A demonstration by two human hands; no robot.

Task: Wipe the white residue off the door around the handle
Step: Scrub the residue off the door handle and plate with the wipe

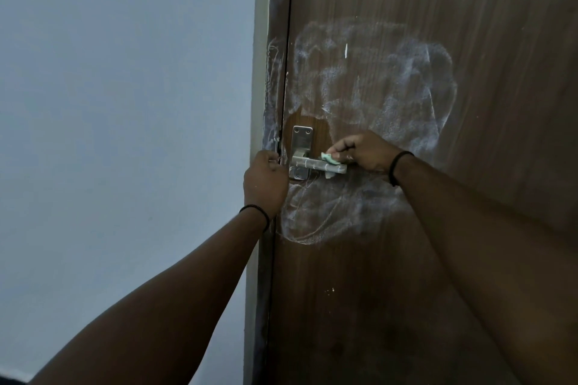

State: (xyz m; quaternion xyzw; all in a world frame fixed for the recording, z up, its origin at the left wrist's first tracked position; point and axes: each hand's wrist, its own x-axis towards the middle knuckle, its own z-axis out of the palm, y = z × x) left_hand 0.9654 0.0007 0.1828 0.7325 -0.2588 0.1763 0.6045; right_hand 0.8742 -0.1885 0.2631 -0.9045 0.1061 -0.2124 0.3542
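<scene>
A brown wooden door carries a wide smear of white residue above and below its metal lever handle. A small patch right above the handle plate is bare wood. My right hand pinches a small pale green cloth against the top of the lever. My left hand is curled around the door's left edge beside the plate, fingers hooked into the gap at the frame.
The door frame runs down the left of the door and has white streaks on it too. A plain pale blue wall fills the left side. Small white specks dot the lower door.
</scene>
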